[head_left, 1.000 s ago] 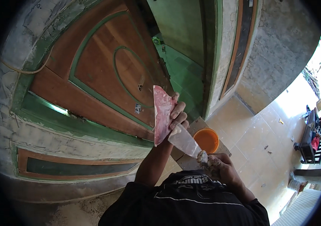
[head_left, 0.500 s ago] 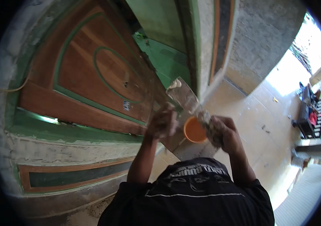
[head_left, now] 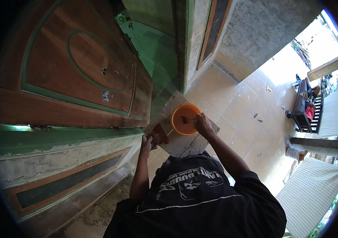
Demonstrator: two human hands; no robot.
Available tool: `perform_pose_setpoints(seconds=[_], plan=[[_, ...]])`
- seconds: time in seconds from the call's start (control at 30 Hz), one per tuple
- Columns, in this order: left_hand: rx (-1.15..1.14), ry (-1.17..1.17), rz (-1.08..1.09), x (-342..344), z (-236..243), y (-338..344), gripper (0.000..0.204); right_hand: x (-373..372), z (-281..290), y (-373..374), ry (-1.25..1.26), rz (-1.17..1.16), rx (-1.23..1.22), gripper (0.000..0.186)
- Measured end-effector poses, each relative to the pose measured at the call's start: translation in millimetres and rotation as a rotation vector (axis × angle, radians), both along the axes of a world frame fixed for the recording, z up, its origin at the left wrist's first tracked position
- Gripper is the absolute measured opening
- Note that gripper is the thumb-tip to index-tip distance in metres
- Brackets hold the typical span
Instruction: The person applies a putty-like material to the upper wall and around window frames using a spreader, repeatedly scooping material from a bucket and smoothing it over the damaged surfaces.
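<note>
An orange bucket (head_left: 181, 110) stands in front of me on a paint-stained board (head_left: 187, 148). My right hand (head_left: 203, 125) is closed at the bucket's right rim, round the handle of a putty knife (head_left: 185, 119). The small dark blade of the knife reaches down inside the bucket. To the left of the bucket, my left hand (head_left: 148, 143) grips a flat dark red plate (head_left: 159, 135) by its near left edge, with smears on its surface. The plate is close to the bucket's side, and whether they touch I cannot tell.
A brown door (head_left: 85, 67) with green trim rises at the left, above a low wall (head_left: 65, 158) with a framed panel. A rough grey pillar (head_left: 264, 35) stands ahead right. A dark bench (head_left: 306, 105) with things on it is far right on the tiled floor (head_left: 240, 115).
My right hand has lowered the putty knife from in front of me into the bucket. My left hand has moved down and left, and the dark red plate now shows. The view has shifted.
</note>
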State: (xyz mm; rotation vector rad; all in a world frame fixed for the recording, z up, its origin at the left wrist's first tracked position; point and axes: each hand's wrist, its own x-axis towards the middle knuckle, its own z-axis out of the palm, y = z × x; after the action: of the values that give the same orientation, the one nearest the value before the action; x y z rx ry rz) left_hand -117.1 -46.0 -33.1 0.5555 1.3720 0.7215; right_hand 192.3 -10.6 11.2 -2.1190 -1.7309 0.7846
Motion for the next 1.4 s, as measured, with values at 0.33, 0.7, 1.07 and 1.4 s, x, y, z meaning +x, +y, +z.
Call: perform_pose_setpoints(seconds=[0.33, 0.7, 1.07, 1.4], plan=[[-0.096, 0.108, 0.025, 16.0, -84.1, 12.8, 0.029, 45.8, -2.9, -26.9, 0.022, -0.398, 0.342, 0.007], [0.909, 1.329, -0.475, -32.9, -139.0, 52.9, 0.039, 19.7, -166.9, -137.4, 0.208, -0.69, -0.027, 0.06], [0.725, 0.987, -0.277, -41.4, -165.1, 56.4, 0.024, -7.3, -232.9, -175.2, 0.309, -0.957, 0.184, 0.069], [0.822, 0.755, -0.224, -46.2, -156.8, 58.1, 0.023, 23.9, -273.2, -210.2, -0.017, -0.678, 0.274, 0.051]])
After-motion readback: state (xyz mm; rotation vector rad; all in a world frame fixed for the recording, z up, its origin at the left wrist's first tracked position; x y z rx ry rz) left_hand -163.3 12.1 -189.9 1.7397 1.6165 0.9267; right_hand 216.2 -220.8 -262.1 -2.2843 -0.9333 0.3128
